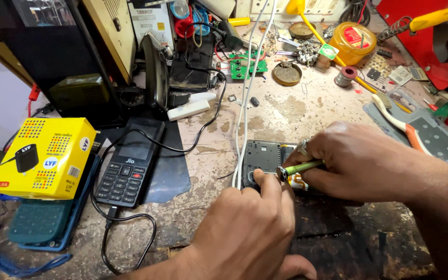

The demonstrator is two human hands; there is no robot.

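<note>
In the head view, a stained, worn counter (296, 111) carries an opened phone body (265, 158), dark and lying flat with its back cover off, just in front of the person. The left hand (247, 231) rests on the near edge of that phone body, fingers curled and the thumb pressed down on its lower corner, pinning it to the counter. The right hand (364, 163) is closed around a small screwdriver (299, 168) with a greenish-yellow handle, held nearly level, its tip pointing left toward the phone body beside the left thumb; whether the tip touches the phone cannot be told. A white cable (250, 88) runs from the back of the counter down to the left side of the phone body. To the left, well apart, a black keypad phone (128, 166) lies face up on a dark mat (169, 171) with a black cable (125, 220) plugged into its near end. Further left sits a yellow charger box (45, 158) on top of a blue-green case (40, 223). At the back of the counter lie a green circuit board (247, 65), a round tin lid (287, 74), a solder spool (346, 76) and a yellow plastic jar (356, 41). At the right edge a brush with an orange and white handle (397, 116) lies on a grey tray (436, 137).
</note>
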